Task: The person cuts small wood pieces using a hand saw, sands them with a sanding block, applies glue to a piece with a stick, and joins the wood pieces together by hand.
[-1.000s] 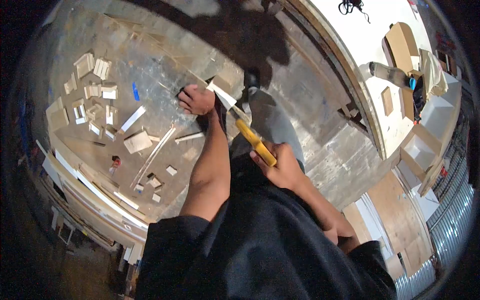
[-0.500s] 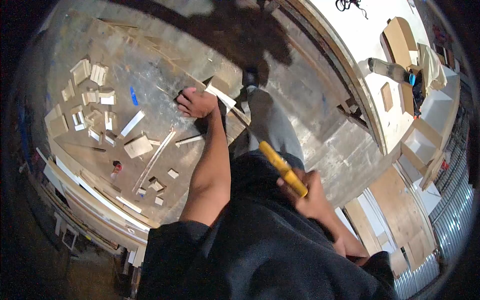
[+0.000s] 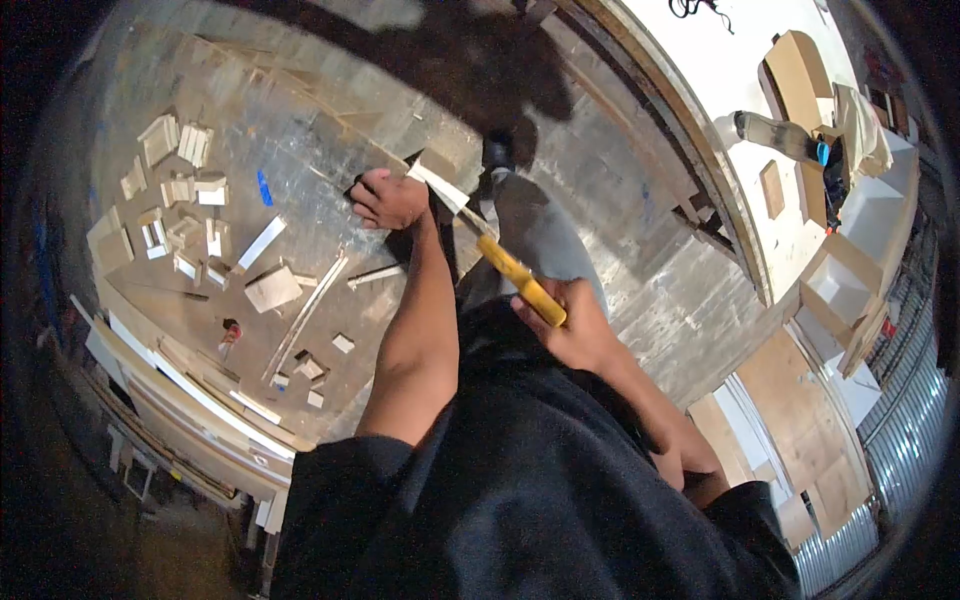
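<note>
Yellow-handled tool, one, my one right hand wrapped round it, one white-faced piece at its tip, one left hand curled beyond, hold I can't tell.

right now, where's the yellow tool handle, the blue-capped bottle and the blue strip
Yellow tool handle [image 3: 513, 270], head view: mid-length
Blue-capped bottle [image 3: 774, 136], head view: side of body
Blue strip [image 3: 264, 188], head view: its middle

Head view, apparently steeply downward
</note>
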Motion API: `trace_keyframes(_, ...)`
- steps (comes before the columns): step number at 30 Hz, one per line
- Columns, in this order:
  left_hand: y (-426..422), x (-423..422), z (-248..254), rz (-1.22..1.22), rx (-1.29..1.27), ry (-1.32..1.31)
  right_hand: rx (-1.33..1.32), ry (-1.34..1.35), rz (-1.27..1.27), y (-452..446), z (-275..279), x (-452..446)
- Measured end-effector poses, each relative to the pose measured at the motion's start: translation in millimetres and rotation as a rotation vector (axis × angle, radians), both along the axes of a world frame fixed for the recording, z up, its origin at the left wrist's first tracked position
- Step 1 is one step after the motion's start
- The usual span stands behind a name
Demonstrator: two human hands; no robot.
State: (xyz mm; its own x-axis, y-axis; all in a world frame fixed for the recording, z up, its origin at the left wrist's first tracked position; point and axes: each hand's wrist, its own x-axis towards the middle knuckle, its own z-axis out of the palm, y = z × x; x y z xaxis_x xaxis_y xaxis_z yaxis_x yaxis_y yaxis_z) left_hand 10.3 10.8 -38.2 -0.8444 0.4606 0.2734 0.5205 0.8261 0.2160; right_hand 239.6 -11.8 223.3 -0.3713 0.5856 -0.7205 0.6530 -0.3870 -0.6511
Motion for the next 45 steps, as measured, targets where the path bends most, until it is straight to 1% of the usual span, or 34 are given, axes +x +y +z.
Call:
trace_keyframes(1, 1, 1, 1, 0.011, -0.020, -0.013, -0.004, -0.056, 0.046, -3, 5, 2)
trace_keyframes(2, 8, 4, 0, 0.017, -0.028, -0.031, 0.003, -0.067, 0.033, -8, 21, 7)
trace_keyframes(4, 14, -1, 0, -0.008, 0.004, -0.004, 0.136, 0.083, 0.003, -18, 61, 19)
trace_keyframes(6, 5, 2, -1, 0.001, 0.002, 0.003, -0.107, 0.051, -0.164, -10, 70, 26)
trace_keyframes(7, 8, 5, 3, 0.027, -0.037, -0.046, -0.031, 0.034, -0.068, -6, 53, 20)
trace_keyframes(8, 15, 5, 2, 0.031, -0.022, -0.043, 0.054, 0.029, 0.037, 0, 29, 10)
trace_keyframes(9, 14, 0, 0, 0.022, -0.010, -0.028, 0.051, 0.045, 0.044, 7, 14, -1)
trace_keyframes(11, 7, 4, -1, -0.003, -0.007, -0.039, 0.019, -0.074, 0.073, 8, 5, -9)
trace_keyframes(12, 13, 4, -2, -0.009, 0.006, -0.039, 0.032, -0.074, 0.066, 6, 12, -4)
trace_keyframes(14, 10, 1, -1, 0.048, -0.026, -0.026, 0.066, 0.067, -0.044, -8, 47, 12)
trace_keyframes(15, 7, 4, 2, 0.022, -0.022, -0.021, -0.039, 0.063, -0.128, -5, 62, 15)
trace_keyframes(16, 6, 4, 6, 0.028, -0.026, -0.017, -0.044, 0.066, -0.122, -7, 53, 12)
trace_keyframes(18, 10, 4, 8, 0.035, -0.002, -0.035, 0.081, 0.036, -0.030, -9, 12, 2)
trace_keyframes(19, 8, 4, 4, -0.002, -0.006, -0.026, 0.044, 0.021, -0.035, -4, -5, -3)
trace_keyframes(20, 7, 4, 1, -0.022, 0.031, -0.004, 0.031, 0.023, -0.033, -9, 0, -2)
trace_keyframes(22, 10, 5, 6, 0.028, -0.033, -0.048, 0.018, -0.012, 0.005, -13, 20, 3)
trace_keyframes(23, 15, 7, 6, 0.033, -0.021, -0.049, 0.130, 0.041, -0.018, -21, 39, 11)
trace_keyframes(25, 8, 4, 3, 0.032, 0.011, 0.006, 0.060, 0.071, -0.131, -14, 58, 19)
trace_keyframes(26, 0, 10, 4, 0.029, 0.003, -0.009, -0.059, -0.012, -0.117, -6, 58, 22)
trace_keyframes(27, 4, 11, 6, 0.030, 0.008, -0.035, -0.027, 0.061, -0.142, 0, 45, 13)
trace_keyframes(28, 9, 7, 3, 0.036, 0.017, -0.049, -0.014, 0.071, -0.135, 9, 30, 3)
trace_keyframes(29, 7, 4, -5, 0.023, 0.020, 0.018, -0.026, 0.019, -0.077, 11, 21, -6)
trace_keyframes(30, 7, 6, 4, 0.006, -0.008, -0.072, -0.041, -0.049, -0.024, 5, 20, -6)
trace_keyframes(31, 6, 6, 3, 0.033, -0.025, -0.081, 0.020, 0.012, -0.041, -7, 27, -2)
trace_keyframes(32, 10, 5, 2, 0.059, -0.036, -0.089, 0.126, 0.018, 0.009, -13, 44, 8)
trace_keyframes(34, 9, 7, 4, 0.038, -0.018, -0.059, -0.012, 0.033, -0.145, -15, 72, 23)
trace_keyframes(35, 6, 7, 5, 0.011, -0.003, -0.029, -0.016, 0.035, -0.142, -12, 68, 17)
trace_keyframes(37, 14, 7, 5, 0.021, 0.001, -0.026, 0.027, -0.008, -0.015, 3, 43, 2)
trace_keyframes(40, 4, 6, 1, 0.040, -0.012, -0.006, 0.013, -0.017, -0.066, 1, 29, -2)
trace_keyframes(41, 10, 4, -4, 0.053, 0.006, 0.016, 0.010, 0.002, -0.017, 0, 41, 0)
trace_keyframes(42, 14, 5, -4, 0.058, 0.011, 0.014, 0.070, 0.023, -0.033, -6, 56, 6)
trace_keyframes(44, 10, 5, 0, 0.020, 0.034, 0.043, -0.052, -0.059, -0.067, -3, 97, 18)
trace_keyframes(45, 13, 8, 13, 0.033, -0.011, -0.047, 0.030, -0.098, -0.017, -4, 112, 24)
